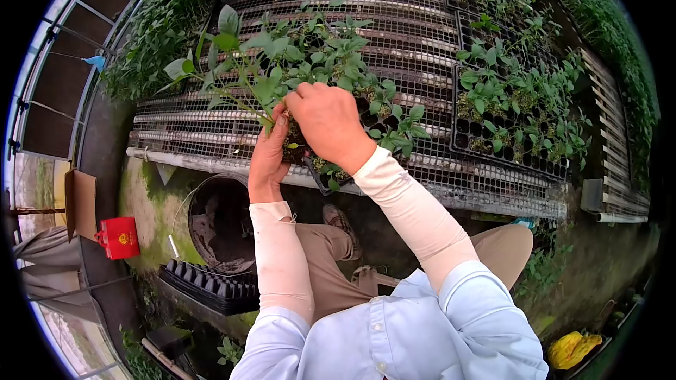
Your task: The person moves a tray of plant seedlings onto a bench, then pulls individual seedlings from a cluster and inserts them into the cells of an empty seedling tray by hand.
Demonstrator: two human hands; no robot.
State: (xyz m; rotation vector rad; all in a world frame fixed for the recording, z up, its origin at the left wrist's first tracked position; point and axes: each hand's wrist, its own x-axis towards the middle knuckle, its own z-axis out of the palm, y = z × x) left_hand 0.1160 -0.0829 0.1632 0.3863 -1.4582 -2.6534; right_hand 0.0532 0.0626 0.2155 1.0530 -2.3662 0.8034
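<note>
Holding thin green stems with big flat leaves (266, 89), the left hand (267, 155) is near the middle of the frame, a bit to the left. Its grip is narrow, with the thumb pressed on the low part of the stems, and the leaves lean out to the upper left. The right hand (325, 123) is just beside it, with its fingers bent in close to the stems. Its grip looks small, but the back of the hand hides the fingertips, so I cannot tell if it holds anything. Under the hands there is a bit of dark brown soil (294, 142), and small green leafy plants (345, 60) grow all around there. They are on a long table with a grey wire net top (415, 35). At the right of the frame, more little plants stand in a black plastic tray with many small holes (461, 142). Below the left hand, at the lower left, is a round dark bucket (193, 222). A pile of black plastic trays (204, 292) sits just under it. Near the left edge is a bright red box (120, 237)
</note>
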